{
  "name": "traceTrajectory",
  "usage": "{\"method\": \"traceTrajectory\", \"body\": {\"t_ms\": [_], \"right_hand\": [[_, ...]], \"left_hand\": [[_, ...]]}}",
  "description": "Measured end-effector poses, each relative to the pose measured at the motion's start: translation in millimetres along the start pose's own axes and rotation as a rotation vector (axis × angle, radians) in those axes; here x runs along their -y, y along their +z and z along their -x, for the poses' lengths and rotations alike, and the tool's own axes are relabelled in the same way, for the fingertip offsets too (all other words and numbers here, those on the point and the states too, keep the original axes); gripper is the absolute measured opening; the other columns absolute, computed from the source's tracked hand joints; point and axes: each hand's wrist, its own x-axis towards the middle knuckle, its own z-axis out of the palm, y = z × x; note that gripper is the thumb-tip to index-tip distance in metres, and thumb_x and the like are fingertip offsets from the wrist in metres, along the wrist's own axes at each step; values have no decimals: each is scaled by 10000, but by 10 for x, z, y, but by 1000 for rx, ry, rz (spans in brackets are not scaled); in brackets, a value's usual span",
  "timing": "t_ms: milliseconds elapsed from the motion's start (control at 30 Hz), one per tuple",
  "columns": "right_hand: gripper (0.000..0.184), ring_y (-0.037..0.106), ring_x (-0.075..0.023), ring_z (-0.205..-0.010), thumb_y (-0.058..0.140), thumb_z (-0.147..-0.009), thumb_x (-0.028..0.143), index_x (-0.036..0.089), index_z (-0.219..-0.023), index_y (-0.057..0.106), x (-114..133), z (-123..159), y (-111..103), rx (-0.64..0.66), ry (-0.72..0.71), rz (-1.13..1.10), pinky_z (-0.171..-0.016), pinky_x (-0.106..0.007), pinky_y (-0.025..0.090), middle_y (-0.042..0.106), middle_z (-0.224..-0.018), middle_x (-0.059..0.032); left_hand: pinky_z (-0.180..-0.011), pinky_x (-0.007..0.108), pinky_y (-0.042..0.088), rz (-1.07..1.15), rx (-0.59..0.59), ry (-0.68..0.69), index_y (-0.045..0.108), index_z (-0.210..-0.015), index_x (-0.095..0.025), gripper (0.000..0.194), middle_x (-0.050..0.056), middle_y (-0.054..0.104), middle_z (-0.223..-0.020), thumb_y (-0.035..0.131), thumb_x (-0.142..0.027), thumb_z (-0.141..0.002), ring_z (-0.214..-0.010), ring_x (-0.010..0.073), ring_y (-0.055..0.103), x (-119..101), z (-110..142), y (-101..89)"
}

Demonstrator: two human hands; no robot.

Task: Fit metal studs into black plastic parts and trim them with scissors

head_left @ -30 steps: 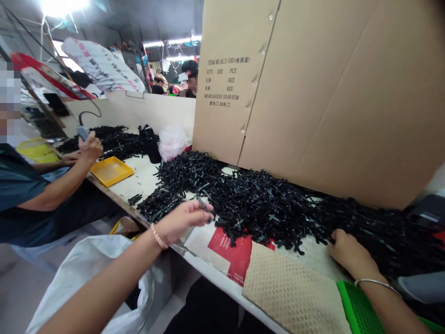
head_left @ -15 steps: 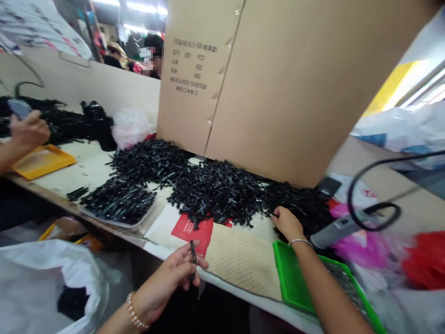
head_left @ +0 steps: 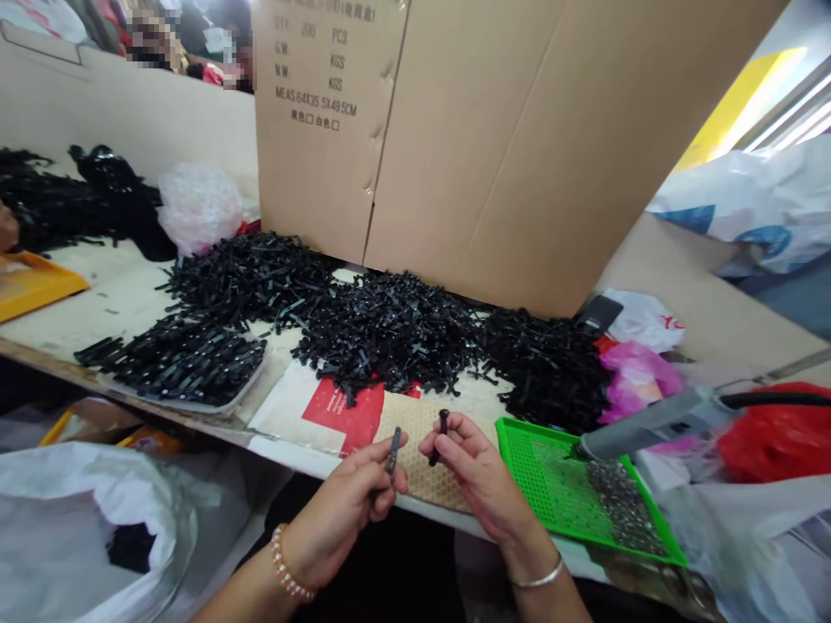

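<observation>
My left hand [head_left: 354,502] pinches a thin black plastic strip [head_left: 393,450] upright over the table's front edge. My right hand [head_left: 471,472] holds a second black plastic piece [head_left: 442,424] close beside it, the two hands a few centimetres apart. Behind them a long heap of black plastic pieces [head_left: 389,333] covers the table, with a neater batch on a clear tray [head_left: 178,363] to the left. A beige honeycomb mat [head_left: 415,433] and a red and white sheet [head_left: 338,407] lie under my hands.
A green tray [head_left: 551,480] with small metal screws sits at right, a grey electric screwdriver [head_left: 655,420] resting over it. A tall cardboard sheet [head_left: 493,138] stands behind the heap. A white plastic bag [head_left: 84,510] hangs lower left. A yellow tray [head_left: 32,281] lies far left.
My right hand left the heap with a black piece and came in front of me next to my left hand. My view swung right and down.
</observation>
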Motion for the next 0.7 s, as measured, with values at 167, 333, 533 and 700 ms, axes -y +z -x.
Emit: {"method": "traceTrajectory", "body": {"t_ms": [167,333,533,700], "right_hand": [[240,585,-160,-988,757,-767,330,255,-895,567,4,37,285,27,2,-416,-911,-303,452,647,-1064,-13],[188,578,-87,-775,782,-741,267,254,-853,632,-79,42,378,-49,-65,-398,-707,-161,495,585,-923,31],[154,607,-153,-923,746,-777,235,240,-852,611,-305,153,348,-143,-280,-61,-810,-233,509,621,-885,5],[124,604,-125,-810,716,-802,214,235,-868,613,-401,199,279,-207,-390,177,-732,-196,502,607,-833,12]], "left_hand": [[-509,224,187,66,30,14,618,-1061,-159,402,-31,452,-681,582,-241,-669,-522,58,280,-27,51,-23],[-491,222,171,46,-56,80,602,-871,-160,247,-33,458,-642,620,-347,-710,-505,55,269,-25,91,47],[-498,225,184,-43,-57,160,591,-866,-141,240,-27,506,-637,600,-368,-788,-509,53,291,-17,126,120],[-518,232,194,-96,-34,134,630,-880,-120,233,-19,509,-644,569,-331,-801,-512,52,285,-27,144,120]]}}
